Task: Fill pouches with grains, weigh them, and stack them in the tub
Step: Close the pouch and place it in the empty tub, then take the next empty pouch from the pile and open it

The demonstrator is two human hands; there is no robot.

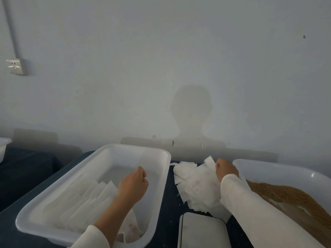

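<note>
We log: tub [162, 178] at bench's left, filled pouches [86, 201] stacked inside; left hand [133, 185] above, fingers curled, seemingly empty. Right hand [226, 169] grips loose pouches [195, 185] at the back edge; grains [286, 196] right.

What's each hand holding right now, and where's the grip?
Left hand: loosely curled over the tub, apparently empty. Right hand: on the empty-pouch pile's far right edge; grip unclear.

The tub [162, 178] is smooth, glossy white plastic; the pouches [195, 187] look thin, matt and papery; dark cloth covers the worktop [26, 169].
</note>
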